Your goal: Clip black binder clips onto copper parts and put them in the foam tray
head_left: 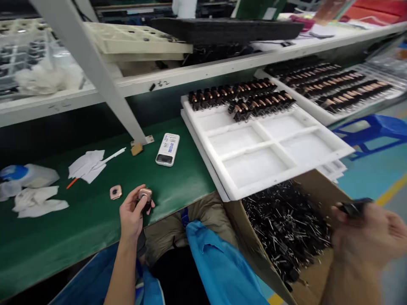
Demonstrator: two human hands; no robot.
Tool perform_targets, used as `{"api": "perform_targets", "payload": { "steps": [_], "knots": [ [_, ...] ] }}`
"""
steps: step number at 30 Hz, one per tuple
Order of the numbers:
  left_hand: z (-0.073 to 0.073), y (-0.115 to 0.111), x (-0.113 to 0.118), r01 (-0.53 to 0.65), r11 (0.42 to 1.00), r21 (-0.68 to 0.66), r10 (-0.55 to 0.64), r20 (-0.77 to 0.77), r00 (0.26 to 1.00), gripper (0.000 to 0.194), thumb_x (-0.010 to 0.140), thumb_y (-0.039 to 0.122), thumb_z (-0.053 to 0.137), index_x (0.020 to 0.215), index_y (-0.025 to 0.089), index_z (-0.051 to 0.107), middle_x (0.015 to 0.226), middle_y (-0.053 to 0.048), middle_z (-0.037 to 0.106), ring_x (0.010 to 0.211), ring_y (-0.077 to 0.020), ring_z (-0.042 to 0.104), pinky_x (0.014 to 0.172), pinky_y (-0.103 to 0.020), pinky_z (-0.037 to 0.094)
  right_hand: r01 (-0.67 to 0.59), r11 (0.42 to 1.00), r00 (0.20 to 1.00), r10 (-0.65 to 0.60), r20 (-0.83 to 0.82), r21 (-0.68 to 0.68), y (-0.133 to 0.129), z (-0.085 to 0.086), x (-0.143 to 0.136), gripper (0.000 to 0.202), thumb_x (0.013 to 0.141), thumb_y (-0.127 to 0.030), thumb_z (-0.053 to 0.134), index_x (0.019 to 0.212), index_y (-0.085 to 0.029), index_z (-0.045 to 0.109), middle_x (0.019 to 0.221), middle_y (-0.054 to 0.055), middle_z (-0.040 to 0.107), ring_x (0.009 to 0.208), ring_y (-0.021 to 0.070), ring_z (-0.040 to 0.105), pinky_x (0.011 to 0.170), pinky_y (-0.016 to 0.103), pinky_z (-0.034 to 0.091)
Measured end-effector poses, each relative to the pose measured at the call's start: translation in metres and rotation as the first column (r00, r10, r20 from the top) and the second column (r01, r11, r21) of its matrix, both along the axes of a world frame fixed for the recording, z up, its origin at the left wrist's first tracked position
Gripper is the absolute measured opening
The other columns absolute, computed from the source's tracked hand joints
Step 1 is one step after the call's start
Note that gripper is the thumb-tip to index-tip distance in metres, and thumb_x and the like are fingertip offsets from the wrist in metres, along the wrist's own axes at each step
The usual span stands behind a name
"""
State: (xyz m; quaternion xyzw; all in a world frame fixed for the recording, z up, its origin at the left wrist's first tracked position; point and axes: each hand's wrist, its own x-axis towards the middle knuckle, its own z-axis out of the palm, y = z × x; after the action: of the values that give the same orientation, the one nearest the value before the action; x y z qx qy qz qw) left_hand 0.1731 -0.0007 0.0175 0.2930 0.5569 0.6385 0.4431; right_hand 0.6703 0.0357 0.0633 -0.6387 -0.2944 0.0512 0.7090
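My left hand (135, 207) is closed around a small rose-gold piece with a round dark centre (145, 194), above the green bench's front edge. A similar rose-gold square piece (115, 192) lies on the bench to its left. At the far right my right hand (372, 224), blurred, grips a black part (355, 207) over the right side of a cardboard box (254, 228). Inside the box is a heap of black parts with metal pins (286, 220). White divided trays (229, 186) stand behind the box, with rows of black and copper-coloured parts (235, 93) at their back.
A white phone-like device (168, 149) and a tan block (136, 149) lie near the slanted metal post (95, 67). White papers (87, 164), a crumpled cloth (38, 201) and a bottle (40, 175) are at left. A blue stool (381, 127) stands at right.
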Motion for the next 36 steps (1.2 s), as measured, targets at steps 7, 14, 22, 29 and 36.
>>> {"api": "perform_targets", "payload": {
  "steps": [7,14,22,29,36],
  "knots": [
    [-0.004,-0.008,0.002,0.069,0.997,-0.031,-0.071,-0.101,0.992,0.039,0.079,0.038,0.083,0.109,0.015,0.071,0.094,-0.009,0.076,0.063,-0.0158,0.067,0.050,-0.024,0.052,-0.951,0.227,0.289,0.893,-0.344,-0.209,-0.017,0.015,-0.159,0.039,0.090,-0.059,0.068,0.086,-0.022,0.078,0.091,0.015,0.069,0.077,0.0299,0.066,0.064,0.045,0.056],
    [-0.001,-0.012,0.003,0.177,0.980,-0.092,-0.187,-0.108,0.976,0.036,0.079,0.040,0.083,0.105,0.015,0.079,0.090,-0.008,0.076,0.067,-0.0161,0.065,0.059,-0.028,0.058,-0.980,-0.200,-0.169,0.826,-0.537,-0.001,0.038,-0.045,-0.281,0.053,0.075,-0.063,0.084,0.099,-0.021,0.063,0.080,0.002,0.066,0.063,0.0195,0.066,0.065,0.034,0.055],
    [-0.004,-0.014,0.002,0.219,0.970,-0.106,-0.229,-0.097,0.969,0.036,0.081,0.041,0.081,0.109,0.017,0.080,0.095,-0.009,0.077,0.070,-0.0176,0.067,0.061,-0.027,0.056,-0.973,-0.144,-0.036,0.869,-0.494,-0.182,0.059,-0.053,-0.299,0.043,0.083,-0.059,0.076,0.075,-0.019,0.061,0.055,-0.002,0.057,0.040,0.0110,0.045,0.039,0.024,0.036],
    [-0.008,-0.014,0.001,0.223,0.964,-0.143,-0.246,-0.167,0.955,0.037,0.084,0.041,0.078,0.113,0.018,0.078,0.099,-0.010,0.077,0.072,-0.0188,0.069,0.064,-0.028,0.057,-0.950,-0.251,-0.095,0.801,-0.591,-0.188,0.075,-0.051,-0.303,0.049,0.073,-0.059,0.085,0.084,-0.017,0.064,0.065,0.002,0.066,0.049,0.0143,0.060,0.044,0.024,0.048],
    [-0.005,-0.013,0.002,0.215,0.965,-0.152,-0.240,-0.177,0.954,0.036,0.084,0.041,0.077,0.112,0.018,0.077,0.097,-0.009,0.076,0.070,-0.0173,0.066,0.064,-0.028,0.056,-0.810,-0.361,-0.166,0.897,-0.410,-0.462,0.069,-0.041,-0.294,0.035,0.088,-0.052,0.069,0.080,-0.019,0.064,0.069,0.000,0.061,0.057,0.0134,0.052,0.049,0.024,0.040]
  ]
}}
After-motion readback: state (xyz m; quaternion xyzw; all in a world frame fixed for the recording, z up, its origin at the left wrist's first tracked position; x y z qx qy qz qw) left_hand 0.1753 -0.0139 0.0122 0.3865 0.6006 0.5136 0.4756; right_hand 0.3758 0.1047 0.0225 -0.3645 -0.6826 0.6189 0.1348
